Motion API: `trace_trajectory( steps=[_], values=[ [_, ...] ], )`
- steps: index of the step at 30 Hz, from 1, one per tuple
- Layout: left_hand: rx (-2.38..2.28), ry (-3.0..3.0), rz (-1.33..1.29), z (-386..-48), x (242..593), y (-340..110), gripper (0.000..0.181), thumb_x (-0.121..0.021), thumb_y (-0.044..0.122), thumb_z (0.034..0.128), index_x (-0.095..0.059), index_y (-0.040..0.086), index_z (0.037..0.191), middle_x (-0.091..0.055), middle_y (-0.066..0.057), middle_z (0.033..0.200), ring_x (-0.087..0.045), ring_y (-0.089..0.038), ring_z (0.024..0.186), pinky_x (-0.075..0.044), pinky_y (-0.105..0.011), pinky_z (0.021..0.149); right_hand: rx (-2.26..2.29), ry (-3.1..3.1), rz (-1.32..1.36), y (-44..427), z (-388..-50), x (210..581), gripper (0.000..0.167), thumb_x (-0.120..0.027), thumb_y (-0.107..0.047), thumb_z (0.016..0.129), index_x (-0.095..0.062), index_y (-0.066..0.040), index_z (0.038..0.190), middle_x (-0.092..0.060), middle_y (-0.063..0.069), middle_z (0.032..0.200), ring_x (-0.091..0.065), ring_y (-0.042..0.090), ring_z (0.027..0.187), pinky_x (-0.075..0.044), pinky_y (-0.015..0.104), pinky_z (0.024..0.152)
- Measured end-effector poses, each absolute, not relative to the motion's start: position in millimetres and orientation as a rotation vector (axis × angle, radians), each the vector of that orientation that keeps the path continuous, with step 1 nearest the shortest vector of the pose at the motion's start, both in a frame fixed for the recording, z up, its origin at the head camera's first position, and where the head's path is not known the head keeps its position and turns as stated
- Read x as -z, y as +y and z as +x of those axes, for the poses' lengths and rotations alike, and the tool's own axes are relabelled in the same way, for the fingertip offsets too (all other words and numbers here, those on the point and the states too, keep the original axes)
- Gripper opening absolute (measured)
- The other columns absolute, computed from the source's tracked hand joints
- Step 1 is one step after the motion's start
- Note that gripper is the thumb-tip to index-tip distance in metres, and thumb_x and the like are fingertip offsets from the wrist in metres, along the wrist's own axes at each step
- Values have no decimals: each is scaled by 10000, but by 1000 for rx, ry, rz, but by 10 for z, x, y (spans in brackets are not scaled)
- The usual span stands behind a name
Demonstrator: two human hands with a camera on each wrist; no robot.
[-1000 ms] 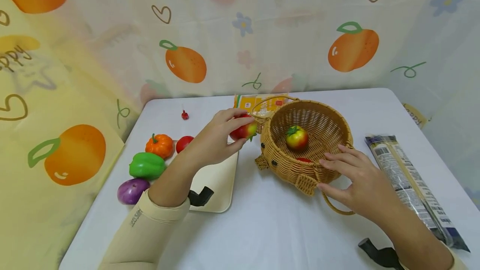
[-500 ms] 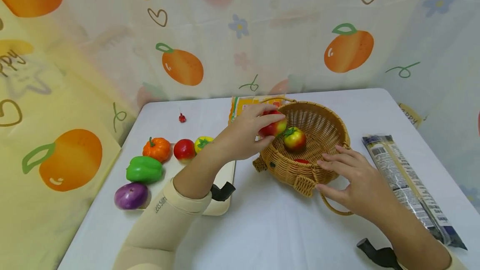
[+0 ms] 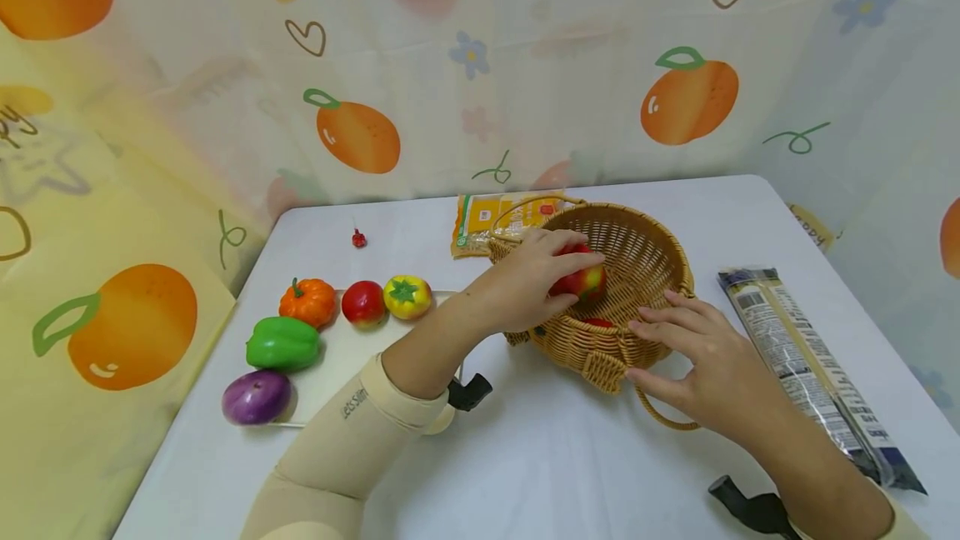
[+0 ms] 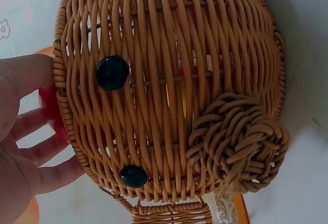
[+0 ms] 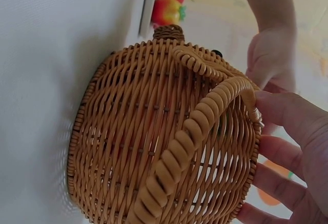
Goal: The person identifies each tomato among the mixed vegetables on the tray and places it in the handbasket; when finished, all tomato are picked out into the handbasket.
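Note:
In the head view the left hand (image 3: 528, 280) holds a red and yellow fruit (image 3: 587, 280) over the left part of the wicker basket (image 3: 577, 348). Its fingers curl round the fruit, which hides most of what lies beneath. A bit of something red (image 3: 598, 322) shows low inside the basket. The right hand (image 3: 705, 361) touches the basket's right rim with spread fingers. From the left wrist, the basket's woven side (image 4: 154, 96) with two dark eyes fills the view, and the left hand (image 4: 31, 137) is at its rim. The right wrist view shows the right hand (image 5: 297, 157) against the rim.
Left of the basket is a cream tray (image 3: 341, 365) with a red fruit (image 3: 364, 304), a yellow one (image 3: 407, 297), an orange pumpkin (image 3: 308, 302), a green pepper (image 3: 282, 344) and an eggplant (image 3: 257, 397). A yellow packet (image 3: 472, 227) lies behind; a long packet (image 3: 817, 377) lies right.
The left hand has carried the fruit rightward from beside the basket to inside its rim, uncovering the red and yellow fruits on the tray. The right hand stays at the rim.

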State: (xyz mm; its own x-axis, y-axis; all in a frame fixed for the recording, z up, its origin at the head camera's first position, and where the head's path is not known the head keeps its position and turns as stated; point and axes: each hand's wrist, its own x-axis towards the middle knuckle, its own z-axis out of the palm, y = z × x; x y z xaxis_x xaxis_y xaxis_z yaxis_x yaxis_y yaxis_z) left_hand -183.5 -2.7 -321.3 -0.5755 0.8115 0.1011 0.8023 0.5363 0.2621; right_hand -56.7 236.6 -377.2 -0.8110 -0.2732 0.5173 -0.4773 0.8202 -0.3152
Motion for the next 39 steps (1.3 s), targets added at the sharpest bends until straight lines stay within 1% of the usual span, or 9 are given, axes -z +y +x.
trace_trajectory(
  steps=[5,11,18,21,24,27,32,34,39],
  values=[
    [-428,2721,1447,-1832,3240,-24,549,-716,257,972,-546,252,1493,-405,-58,1599,-373,-287,1452,-421,-393,1164,-606,-2544,555,2366,-568,3779,759,-427,-797,887,-795,-185,1144,-749,39,1178,-569,356,1295,-469,530,1080],
    [-456,2731,1498,-1810,3243,-81,529,-729,261,963,-575,230,1468,-401,-64,1601,-356,-274,1464,-417,-381,1167,-613,-2555,551,2365,-564,3772,620,-650,-717,857,-794,-188,1147,-749,43,1175,-566,358,1296,-477,566,1057],
    [-406,2810,1471,-1769,3158,-243,530,-730,291,955,-578,247,1462,-412,-68,1591,-383,-304,1438,-473,-392,1110,-613,-2568,548,2358,-552,3754,733,-481,-789,872,-793,-186,1149,-748,43,1180,-559,359,1303,-478,574,1050],
    [-398,2843,1403,-1770,3143,-345,546,-731,306,953,-567,257,1471,-400,-58,1599,-372,-306,1447,-480,-436,1103,-611,-2573,544,2358,-545,3754,635,-631,-727,858,-792,-189,1156,-746,41,1188,-554,357,1310,-465,544,1084],
    [-416,2865,1324,-1787,3155,-462,557,-735,299,948,-561,263,1476,-393,-48,1603,-363,-299,1456,-480,-466,1102,-610,-2571,541,2351,-543,3759,516,-852,-531,779,-789,-189,1161,-743,40,1193,-551,355,1314,-430,472,1145],
    [-452,2874,1253,-1812,3195,-588,566,-752,278,936,-567,251,1471,-395,-46,1601,-362,-293,1452,-479,-469,1102,-614,-2567,542,2348,-544,3764,512,-926,-367,703,-788,-188,1162,-742,40,1193,-548,353,1315,-391,403,1186],
    [-482,2873,1171,-1870,3285,-785,569,-767,261,925,-577,237,1461,-419,-60,1576,-366,-295,1429,-477,-471,1102,-608,-2562,540,2355,-549,3765,531,-783,-620,813,-791,-211,1152,-744,28,1187,-562,349,1303,-470,515,1089],
    [-468,2876,1127,-1898,3327,-868,568,-762,263,927,-573,239,1462,-409,-66,1582,-356,-308,1434,-467,-491,1109,-602,-2563,535,2356,-550,3762,521,-782,-624,811,-794,-221,1141,-747,23,1180,-567,347,1297,-499,578,1016],
    [-392,2878,989,-1973,3443,-1087,597,-755,275,930,-546,232,1487,-376,-73,1612,-331,-337,1463,-440,-540,1126,-596,-2560,540,2341,-556,3758,495,-944,-321,659,-800,-220,1122,-750,23,1173,-569,352,1289,-513,623,954]
  ],
)
